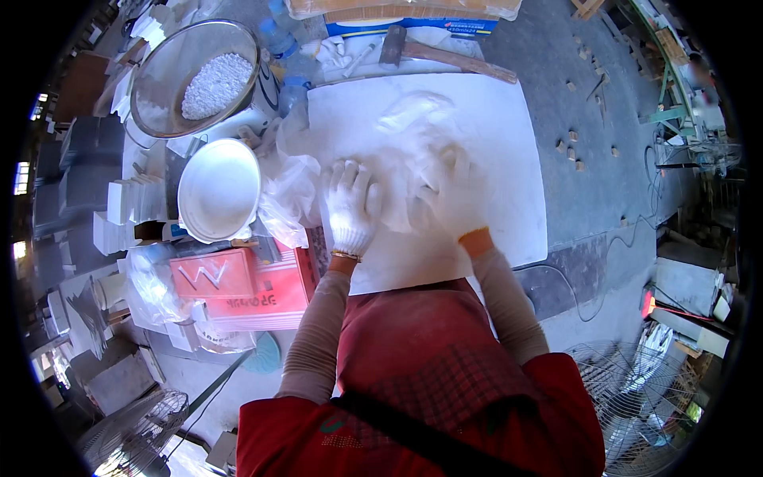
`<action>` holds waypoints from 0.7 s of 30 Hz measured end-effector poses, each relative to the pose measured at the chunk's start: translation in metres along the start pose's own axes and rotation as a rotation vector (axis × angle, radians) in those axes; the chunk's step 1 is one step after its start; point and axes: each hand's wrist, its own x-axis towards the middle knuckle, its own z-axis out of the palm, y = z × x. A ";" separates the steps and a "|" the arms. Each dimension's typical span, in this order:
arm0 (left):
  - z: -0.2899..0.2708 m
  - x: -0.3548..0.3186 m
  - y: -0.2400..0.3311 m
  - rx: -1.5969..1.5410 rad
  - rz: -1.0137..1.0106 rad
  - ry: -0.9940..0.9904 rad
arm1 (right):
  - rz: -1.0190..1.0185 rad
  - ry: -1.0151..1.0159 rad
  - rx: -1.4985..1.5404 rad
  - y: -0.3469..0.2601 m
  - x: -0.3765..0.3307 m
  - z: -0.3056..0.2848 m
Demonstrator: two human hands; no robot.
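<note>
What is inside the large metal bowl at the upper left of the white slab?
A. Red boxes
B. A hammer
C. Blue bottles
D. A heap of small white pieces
D: the metal bowl holds a heap of small white pieces, while the left hand rests on the white slab away from it.

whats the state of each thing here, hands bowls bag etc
left hand: gloved, flat on the white slab
right hand: gloved, pressing the clear plastic bag
clear plastic bag: crumpled, lying on the slab
white slab: lying flat
metal bowl: upright, partly filled with white chips
white bowl: upright, looks empty
hammer: lying unused beyond the slab
</note>
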 end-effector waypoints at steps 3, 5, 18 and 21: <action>0.004 -0.003 -0.003 -0.002 0.003 0.024 | -0.107 0.017 0.102 0.027 0.021 -0.010; 0.002 -0.001 -0.003 0.013 -0.004 0.000 | -0.051 -0.018 0.092 0.040 0.023 -0.025; -0.010 0.012 0.005 -0.013 0.015 -0.006 | 0.248 0.021 -0.247 0.021 0.032 0.018; -0.011 0.015 0.006 -0.032 0.015 -0.026 | 0.127 0.153 -0.159 0.028 0.050 0.020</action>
